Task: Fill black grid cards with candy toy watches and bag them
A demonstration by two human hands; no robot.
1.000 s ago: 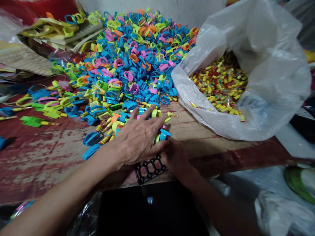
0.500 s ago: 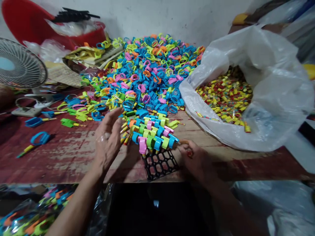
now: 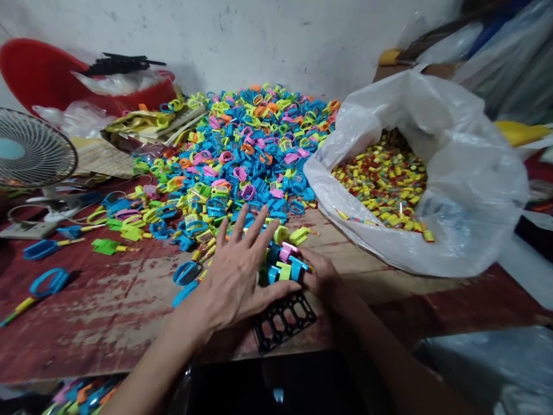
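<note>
Has swung the left hand (image 3: 237, 275) from beside the toys (image 3: 284, 270) on the rack (image 3: 288, 332) to over them, with fingers spread. Keeps the right hand (image 3: 323, 275) curled at their right end, with grip too dim to judge.

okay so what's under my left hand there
Your left hand is spread over bright plastic pieces; blue, pink and yellow-green ones show beyond its thumb side. Part of a black rack shows just below the thumb. Whatever is beneath the palm is covered.
</note>
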